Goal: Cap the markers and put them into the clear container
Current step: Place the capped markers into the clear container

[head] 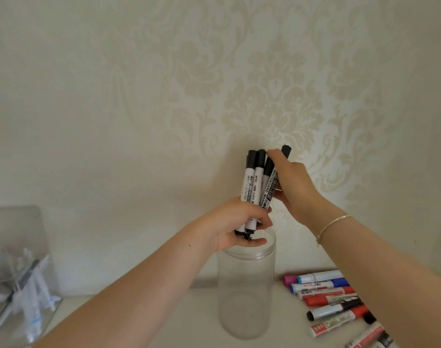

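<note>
Both forearms come in from the bottom edge; left hand [235, 222] is wrapped around the lower ends of a bunch of black-capped whiteboard markers [258, 187], holding them upright right over the mouth of the clear container [245, 292]; right hand [293, 183] is up at the cap end, fingers curled over the tops with one marker pinched, thin silver bracelet [333, 223] on that wrist; container is a tall plain cylinder, see-through plastic with a ridged threaded rim, standing on the pale counter [184, 322] just under the left hand; marker barrels are white and smooth with black print; off to the right of the container there's a loose pile of other markers [332, 300] lying flat, with pink, blue, red and black caps; far left sits a blurry clear box [18, 272] with white stuff inside; wall behind has cream damask wallpaper [272, 101].
</note>
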The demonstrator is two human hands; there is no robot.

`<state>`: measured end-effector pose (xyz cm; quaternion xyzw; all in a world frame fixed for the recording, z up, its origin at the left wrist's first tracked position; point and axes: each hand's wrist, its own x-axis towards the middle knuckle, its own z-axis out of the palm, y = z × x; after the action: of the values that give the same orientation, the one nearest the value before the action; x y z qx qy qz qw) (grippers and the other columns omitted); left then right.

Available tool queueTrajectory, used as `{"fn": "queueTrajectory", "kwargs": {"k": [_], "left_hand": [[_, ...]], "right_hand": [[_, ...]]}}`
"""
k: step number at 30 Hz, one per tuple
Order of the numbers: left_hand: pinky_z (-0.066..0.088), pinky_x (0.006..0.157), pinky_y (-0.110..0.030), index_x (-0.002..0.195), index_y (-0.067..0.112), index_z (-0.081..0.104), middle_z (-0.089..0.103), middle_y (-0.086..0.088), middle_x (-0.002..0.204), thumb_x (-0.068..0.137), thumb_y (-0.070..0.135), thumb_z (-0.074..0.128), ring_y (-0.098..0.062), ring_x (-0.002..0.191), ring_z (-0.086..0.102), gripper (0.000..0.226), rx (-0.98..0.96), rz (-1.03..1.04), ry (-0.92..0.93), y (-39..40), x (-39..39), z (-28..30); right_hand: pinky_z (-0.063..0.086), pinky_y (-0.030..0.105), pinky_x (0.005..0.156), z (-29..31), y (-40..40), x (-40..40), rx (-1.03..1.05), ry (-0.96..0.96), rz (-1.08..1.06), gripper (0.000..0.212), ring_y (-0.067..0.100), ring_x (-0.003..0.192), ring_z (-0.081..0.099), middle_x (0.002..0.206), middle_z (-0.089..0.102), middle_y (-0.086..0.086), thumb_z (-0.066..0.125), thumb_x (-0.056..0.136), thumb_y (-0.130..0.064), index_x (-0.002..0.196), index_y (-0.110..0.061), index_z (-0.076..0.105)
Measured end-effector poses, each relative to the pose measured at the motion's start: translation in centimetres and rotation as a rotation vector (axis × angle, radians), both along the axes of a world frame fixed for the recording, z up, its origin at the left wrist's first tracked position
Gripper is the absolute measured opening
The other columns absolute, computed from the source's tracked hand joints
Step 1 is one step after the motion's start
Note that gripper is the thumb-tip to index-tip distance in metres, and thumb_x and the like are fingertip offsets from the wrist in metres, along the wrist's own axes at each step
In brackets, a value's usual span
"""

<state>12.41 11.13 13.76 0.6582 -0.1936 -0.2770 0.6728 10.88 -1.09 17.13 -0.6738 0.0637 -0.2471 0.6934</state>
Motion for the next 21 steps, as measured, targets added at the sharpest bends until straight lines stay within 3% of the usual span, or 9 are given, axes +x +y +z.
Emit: {"fn": "queueTrajectory", "kwargs": {"k": [2, 5, 8, 11, 15, 18, 21], "left_hand": [[0.054, 0.088, -0.044, 0.091, 0.013, 0.059, 0.058, 0.002, 0.080, 0.079, -0.012, 0.059, -0.011, 0.068, 0.057, 0.028, -0.004, 0.004, 0.003, -0.1, 0.0, -0.1], [0.052, 0.069, -0.030, 0.090, 0.013, 0.061, 0.058, 0.001, 0.075, 0.078, -0.010, 0.058, -0.009, 0.063, 0.058, 0.026, 0.004, 0.021, -0.015, -0.2, 0.0, -0.1], [0.043, 0.056, -0.022, 0.092, 0.012, 0.064, 0.058, 0.000, 0.072, 0.077, -0.010, 0.056, -0.011, 0.065, 0.057, 0.028, 0.016, 0.040, -0.052, -0.1, -0.2, 0.1], [0.038, 0.050, -0.018, 0.094, 0.012, 0.065, 0.059, 0.000, 0.069, 0.076, -0.010, 0.055, -0.010, 0.063, 0.059, 0.030, 0.063, 0.040, -0.125, 0.3, -0.3, 0.3], [0.041, 0.050, -0.018, 0.101, 0.009, 0.065, 0.062, 0.000, 0.068, 0.075, -0.011, 0.056, -0.009, 0.063, 0.059, 0.035, 0.126, 0.015, -0.216, 0.9, -0.2, 0.4], [0.048, 0.053, -0.020, 0.101, 0.008, 0.064, 0.061, -0.001, 0.066, 0.074, -0.015, 0.053, -0.013, 0.065, 0.059, 0.037, 0.134, -0.033, -0.233, 1.5, 0.2, 0.5], [0.053, 0.060, -0.024, 0.099, 0.007, 0.063, 0.059, -0.002, 0.067, 0.073, -0.018, 0.047, -0.014, 0.061, 0.059, 0.039, 0.156, -0.095, -0.237, 2.0, 0.7, 0.6]], "right_hand": [[0.053, 0.032, 0.068, 0.3, 0.0, -0.2, -0.056, -0.038, -0.011, 0.020, 0.018, 0.064, 0.056, 0.068, 0.054, 0.005, 0.050, 0.091, -0.027, 0.084, -0.009, 0.055], [0.055, 0.030, 0.058, 1.0, -0.2, -0.3, -0.216, -0.128, -0.120, 0.010, 0.016, 0.063, 0.058, 0.078, 0.056, 0.004, 0.048, 0.093, -0.017, 0.097, -0.013, 0.057], [0.057, 0.033, 0.052, 1.3, -0.6, -0.5, -0.351, -0.203, -0.183, 0.020, 0.019, 0.063, 0.057, 0.077, 0.051, 0.007, 0.047, 0.093, -0.011, 0.112, -0.019, 0.050], [0.056, 0.027, 0.046, 1.5, -0.8, -0.8, -0.465, -0.219, -0.218, 0.020, 0.017, 0.059, 0.058, 0.073, 0.054, 0.005, 0.044, 0.093, -0.009, 0.105, -0.016, 0.058], [0.047, 0.024, 0.040, 1.4, -1.0, -0.9, -0.574, -0.182, -0.258, 0.029, 0.014, 0.049, 0.052, 0.067, 0.060, 0.008, 0.042, 0.092, -0.011, 0.084, -0.007, 0.069], [0.036, 0.023, 0.037, 1.5, -1.0, -1.0, -0.565, -0.161, -0.141, 0.032, 0.016, 0.044, 0.046, 0.063, 0.058, 0.013, 0.041, 0.092, -0.015, 0.087, -0.005, 0.071], [0.035, 0.025, 0.039, 2.0, -1.1, -1.3, -0.523, -0.105, 0.054, 0.031, 0.019, 0.043, 0.046, 0.068, 0.062, 0.018, 0.047, 0.092, -0.023, 0.090, -0.006, 0.072]]}}
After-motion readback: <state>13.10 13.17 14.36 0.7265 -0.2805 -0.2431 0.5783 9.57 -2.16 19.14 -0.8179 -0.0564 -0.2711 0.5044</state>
